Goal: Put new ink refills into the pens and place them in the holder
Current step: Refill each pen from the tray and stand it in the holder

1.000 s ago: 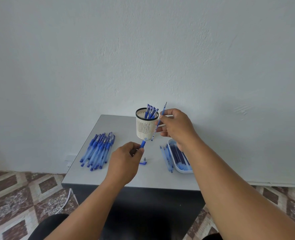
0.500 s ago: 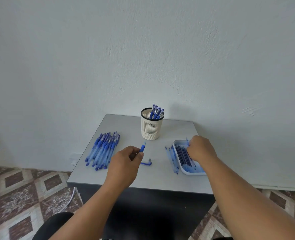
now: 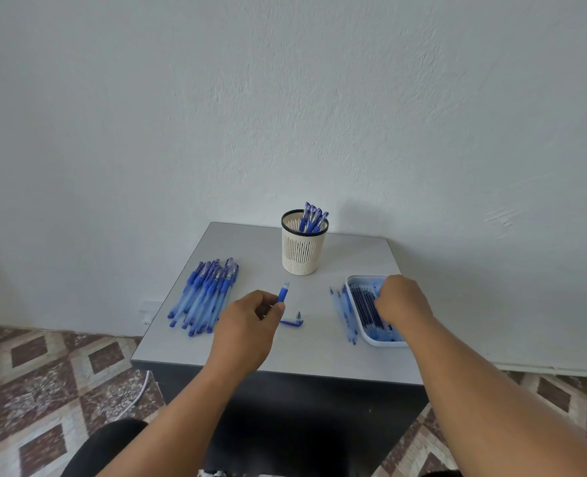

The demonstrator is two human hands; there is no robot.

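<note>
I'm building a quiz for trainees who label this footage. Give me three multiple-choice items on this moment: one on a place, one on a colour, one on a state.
1. Where does the pile of loose pens lie on the table?
A. on its left side
B. inside the tray
C. behind the holder

2. What colour is the holder's rim?
A. red
B. black
C. yellow

3. What is the left hand doing?
A. lying flat on the table
B. reaching into the holder
C. holding a blue pen part

Answers:
1. A, the pile lies left of the holder, far from the tray.
2. B, a black band rings the top of the cream holder.
3. C, its fingers curl round a blue pen part, while the right hand is over the tray of refills.
</note>
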